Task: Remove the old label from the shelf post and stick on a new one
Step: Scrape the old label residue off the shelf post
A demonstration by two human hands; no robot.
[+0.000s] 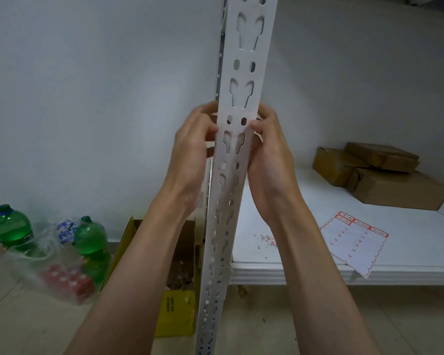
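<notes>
Two bare arms reach up from the bottom of the view, nearest of all, and meet at the middle. Starting at 9 o'clock and going right: two green bottles (12,228) stand on the floor by the wall, with a clear plastic bag (49,265) in front of them that has something red inside. Next to it, at about 7 o'clock, is an open yellow box (176,312) with brown bits in it.

The left hand (190,149) is raised with its back to us. Its fingers are curled round the left edge of the shelf post (235,103) and its thumb tip presses the front. The white post full of holes stands upright through the middle, from 12 o'clock down to 6 o'clock. Faint pinkish marks show on the post between the thumbs; I cannot tell if a label is there.

The right hand (269,149) mirrors it, fingers curled round the right edge, thumb tip on the front, just across from the other thumb.

At 4 o'clock a white shelf (305,267) holds tiny scraps (265,240) and a label sheet (354,242) with red-edged stickers, hanging a little over the shelf edge. At 3 o'clock brown cardboard boxes (385,175) are stacked at the back.
</notes>
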